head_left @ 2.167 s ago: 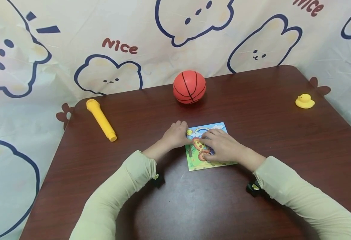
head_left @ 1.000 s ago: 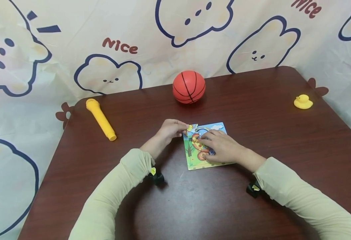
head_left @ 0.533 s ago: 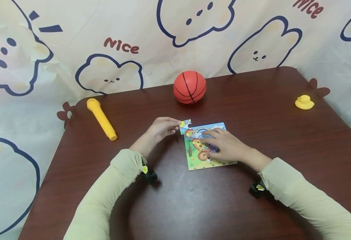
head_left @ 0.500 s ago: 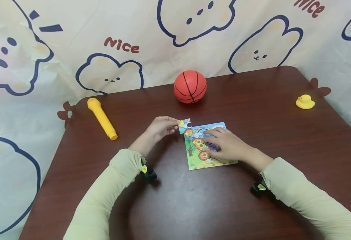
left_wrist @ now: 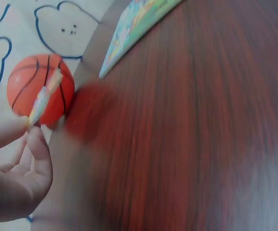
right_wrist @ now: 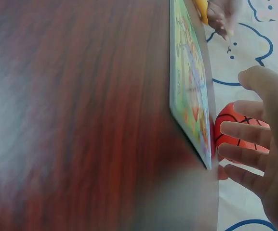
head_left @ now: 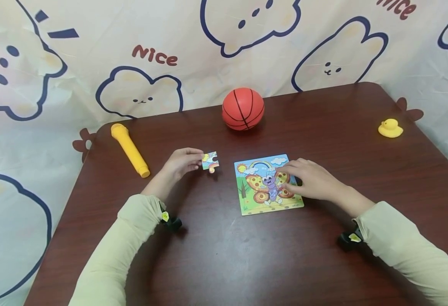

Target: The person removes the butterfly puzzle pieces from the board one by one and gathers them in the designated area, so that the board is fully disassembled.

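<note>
Between thumb and fingers, my left hand (head_left: 181, 163) pinches a jigsaw puzzle piece (head_left: 210, 161) by its left edge, left of the puzzle board. The piece shows blue, yellow and a reddish tab; in the left wrist view the puzzle piece (left_wrist: 43, 100) appears edge-on and blurred. A square puzzle board (head_left: 246, 199) with a butterfly, sun and rainbow picture lies flat on the table. My right hand (head_left: 313, 178) is over the board's right side, fingers spread and holding nothing, covering part of the right wing. The right wrist view shows those fingers (right_wrist: 244, 130) apart, beside the board.
A red toy basketball (head_left: 243, 109) sits at the table's back edge. On the left lies a yellow toy microphone (head_left: 130, 151); a yellow rubber duck (head_left: 390, 128) stands far right. The dark wooden table (head_left: 224, 255) backs onto a printed curtain (head_left: 208, 76).
My left hand has lifted the puzzle piece off the board's upper left corner and carried it left. My right hand has drawn back to the right, uncovering the butterfly's body.
</note>
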Demonstrator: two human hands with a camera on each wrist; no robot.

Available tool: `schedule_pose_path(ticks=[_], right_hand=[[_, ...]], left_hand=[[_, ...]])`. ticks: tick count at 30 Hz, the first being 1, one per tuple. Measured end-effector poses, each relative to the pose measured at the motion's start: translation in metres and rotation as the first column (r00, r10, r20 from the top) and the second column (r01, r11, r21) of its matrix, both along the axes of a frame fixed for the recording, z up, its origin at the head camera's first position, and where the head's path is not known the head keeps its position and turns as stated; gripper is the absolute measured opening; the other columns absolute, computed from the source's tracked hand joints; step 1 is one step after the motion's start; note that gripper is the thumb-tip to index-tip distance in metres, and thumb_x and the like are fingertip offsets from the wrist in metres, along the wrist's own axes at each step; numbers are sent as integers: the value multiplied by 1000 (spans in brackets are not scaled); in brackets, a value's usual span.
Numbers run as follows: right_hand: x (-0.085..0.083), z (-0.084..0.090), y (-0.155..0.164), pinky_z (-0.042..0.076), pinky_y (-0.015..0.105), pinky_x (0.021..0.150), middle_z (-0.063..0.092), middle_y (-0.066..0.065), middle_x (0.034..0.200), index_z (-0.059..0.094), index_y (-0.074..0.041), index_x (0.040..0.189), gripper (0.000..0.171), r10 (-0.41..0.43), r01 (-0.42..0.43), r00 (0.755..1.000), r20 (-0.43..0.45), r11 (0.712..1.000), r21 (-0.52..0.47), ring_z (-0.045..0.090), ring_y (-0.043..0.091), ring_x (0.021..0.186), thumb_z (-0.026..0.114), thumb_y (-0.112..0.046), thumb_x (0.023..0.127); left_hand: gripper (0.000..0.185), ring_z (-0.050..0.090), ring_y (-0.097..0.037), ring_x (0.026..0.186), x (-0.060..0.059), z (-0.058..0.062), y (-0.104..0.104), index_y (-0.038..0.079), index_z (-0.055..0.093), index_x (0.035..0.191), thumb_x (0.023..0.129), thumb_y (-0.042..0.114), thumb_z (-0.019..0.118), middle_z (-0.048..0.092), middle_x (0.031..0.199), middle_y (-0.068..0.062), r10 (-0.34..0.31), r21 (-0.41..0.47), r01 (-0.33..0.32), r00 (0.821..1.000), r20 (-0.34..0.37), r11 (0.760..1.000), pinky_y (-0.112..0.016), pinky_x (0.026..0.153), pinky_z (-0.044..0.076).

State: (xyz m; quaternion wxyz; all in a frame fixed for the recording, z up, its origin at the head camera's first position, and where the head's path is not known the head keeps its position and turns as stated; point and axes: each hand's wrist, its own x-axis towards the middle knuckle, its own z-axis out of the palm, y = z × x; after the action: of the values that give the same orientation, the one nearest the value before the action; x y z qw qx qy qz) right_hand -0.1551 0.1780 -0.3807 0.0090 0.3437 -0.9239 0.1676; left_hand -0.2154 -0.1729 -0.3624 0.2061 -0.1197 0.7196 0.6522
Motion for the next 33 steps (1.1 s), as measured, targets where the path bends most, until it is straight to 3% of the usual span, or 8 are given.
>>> schedule_pose_path(ticks=[7,13,17,19,22,26,29,33], right_hand=[[1,-4,8,41,37,75,59,3,111,61,-15,115,40,-4,4,1000,-12,1000,-14,49,17,90,65,-30,78],[3,-7,11,41,37,75,59,4,110,61,-13,114,40,-4,4,999,-39,1000,-19,49,18,89,64,-29,77],[4,-8,12,41,39,76,59,5,111,61,-12,114,40,-2,1,999,-41,1000,-18,50,19,91,64,-29,77],[5,-8,12,42,39,77,58,5,111,61,-11,114,41,0,0,999,-45,1000,-15,50,20,92,64,-30,77],[5,-7,12,42,40,79,58,6,110,61,-11,114,42,-5,5,998,-56,1000,-14,50,21,94,65,-31,77],[5,-5,11,42,42,81,58,8,109,61,-11,114,43,-10,10,998,-66,1000,-9,50,22,96,66,-32,76],[5,-3,10,41,42,82,58,7,111,61,-11,114,43,-5,4,998,-61,1000,-5,50,22,97,66,-31,77],[5,-2,9,41,41,81,58,6,112,61,-11,114,42,1,-2,998,-60,1000,-8,50,22,97,65,-30,77]], left_hand=[[29,55,-12,65,1,-2,-20,-2,59,112,86,11,59,59,81,-3,-18,-241,9,999,-36,970,-23,65,49],[28,55,-10,63,0,-7,-27,-6,57,112,87,8,55,58,77,-1,-62,-307,43,997,-54,951,-22,62,49],[28,55,-10,66,-2,-12,-27,-6,56,112,86,5,55,58,86,-7,-101,-354,71,993,-66,933,-21,61,48],[29,54,-11,68,-3,-14,-26,-6,57,112,85,5,57,58,93,-11,-136,-402,92,987,-81,911,-20,61,48],[28,52,-14,71,-5,-15,-23,-3,59,109,84,8,60,56,98,-14,-188,-500,115,977,-97,859,-21,61,47],[25,47,-16,69,-8,-17,-20,-1,61,103,83,13,62,55,94,-12,-227,-598,109,966,-125,794,-23,56,41],[24,46,-16,65,-10,-18,-19,-1,62,101,82,13,63,55,88,-10,-223,-620,87,964,-145,779,-22,53,39],[23,45,-15,63,-12,-18,-18,-1,62,99,80,12,64,52,82,-8,-215,-621,72,964,-158,781,-22,51,38]])
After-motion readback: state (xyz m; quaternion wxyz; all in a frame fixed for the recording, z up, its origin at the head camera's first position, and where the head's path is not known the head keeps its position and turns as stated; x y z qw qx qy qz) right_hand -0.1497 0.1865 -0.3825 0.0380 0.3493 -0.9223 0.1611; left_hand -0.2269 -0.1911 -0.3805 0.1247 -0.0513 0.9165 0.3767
